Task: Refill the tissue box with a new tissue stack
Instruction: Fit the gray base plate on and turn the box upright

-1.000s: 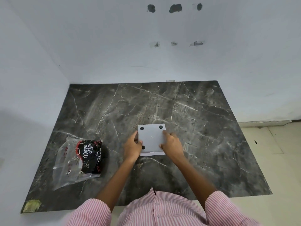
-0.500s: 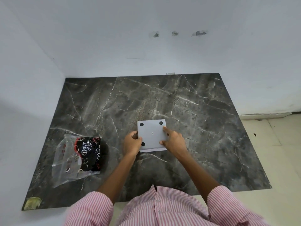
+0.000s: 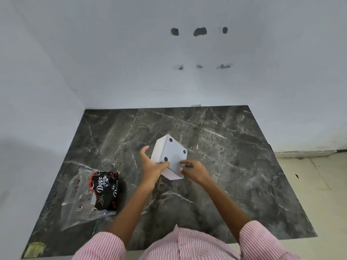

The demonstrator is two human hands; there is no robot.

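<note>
Left hand (image 3: 153, 168) is wrapped round the near-left side of the tissue box (image 3: 172, 153), thumb across the dotted face, fingers spread behind the left edge. Right hand (image 3: 195, 170) pinches the near-right corner of the same box, fingertips on the face. Both hands are closed on it.

Box is pale grey, tilted, rotated corner-on to the camera. Face with three visible black dots points up and toward the camera. Can't tell if its low corner touches the slab or is just clear of it. It sits around the slab's middle.

Slab (image 3: 234, 166): dark grey marble with white veins, bare apart from the items listed. Near-left part holds a clear plastic bag (image 3: 82, 199) lying flat, with a black-and-red tissue pack (image 3: 105, 192) inside marked "Dove". Well apart from the box. Yellowish sticker (image 3: 35, 249) at the near-left corner.

Room: white walls behind and left, meeting at a corner. Back wall (image 3: 187, 76) has dark patched holes in two rows. Pale tiled floor (image 3: 309, 175) to the right. Pink-and-white striped shirt (image 3: 187, 246) at the bottom edge.
</note>
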